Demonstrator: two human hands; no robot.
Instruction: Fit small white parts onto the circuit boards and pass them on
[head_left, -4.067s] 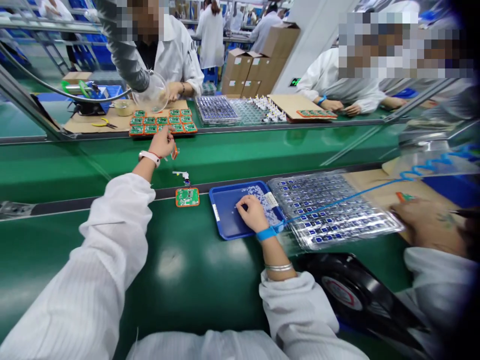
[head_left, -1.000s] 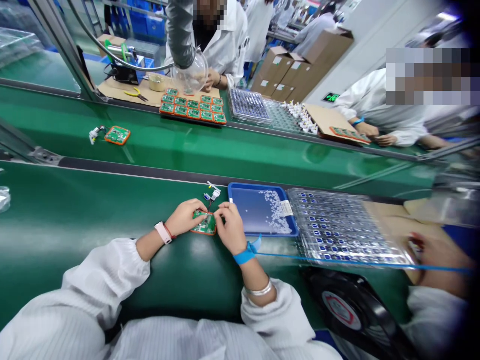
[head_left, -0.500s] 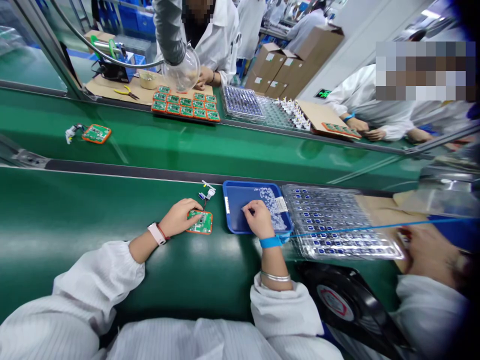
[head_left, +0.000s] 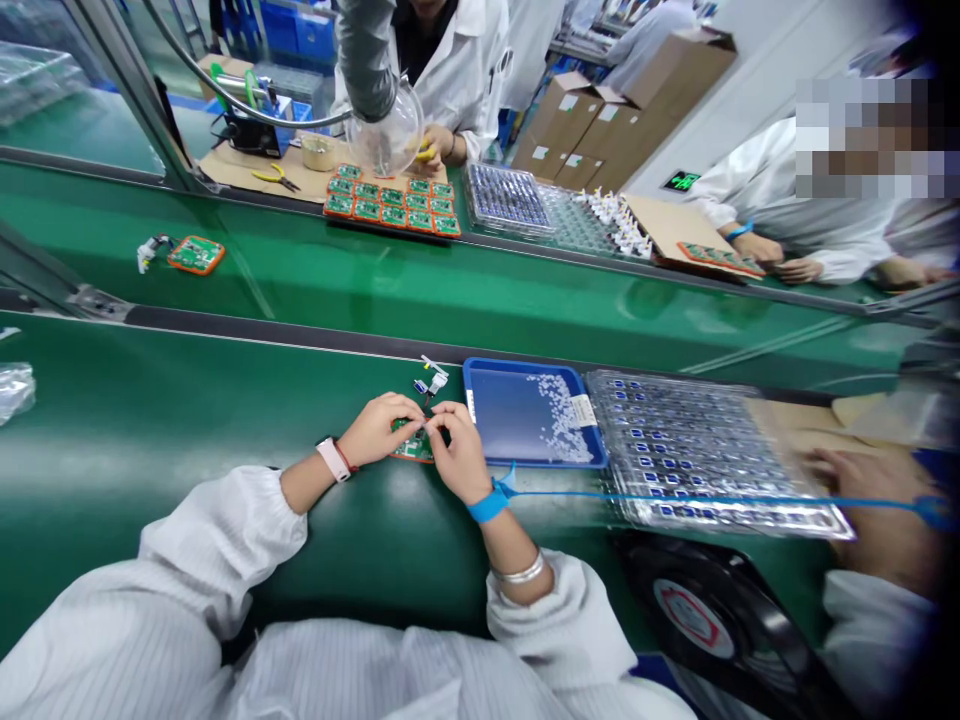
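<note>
My left hand [head_left: 381,430] is closed at the upper left of a green circuit board [head_left: 414,447] with an orange edge, its thumb over the board. My right hand [head_left: 459,455] meets it at the board's top edge, thumb and forefinger pinched. Whatever is in that pinch is too small to make out. Behind the fingertips, a short cable with white and blue connectors [head_left: 435,383] runs up from the board. To the right of my hands lies a shallow blue tray [head_left: 502,420] with many tiny white pieces [head_left: 562,420] along its right side.
Clear plastic trays with blue parts [head_left: 675,450] lie right of the blue tray. A black fan [head_left: 697,610] sits at front right, near a co-worker's blurred hand [head_left: 877,500]. Another wired board [head_left: 196,254] rests beyond the rail. Co-workers sit opposite, beside rows of boards [head_left: 392,214].
My right hand has moved left from the blue tray to the circuit board, its fingers now against my left fingertips. My left hand has shifted to the board's top edge.
</note>
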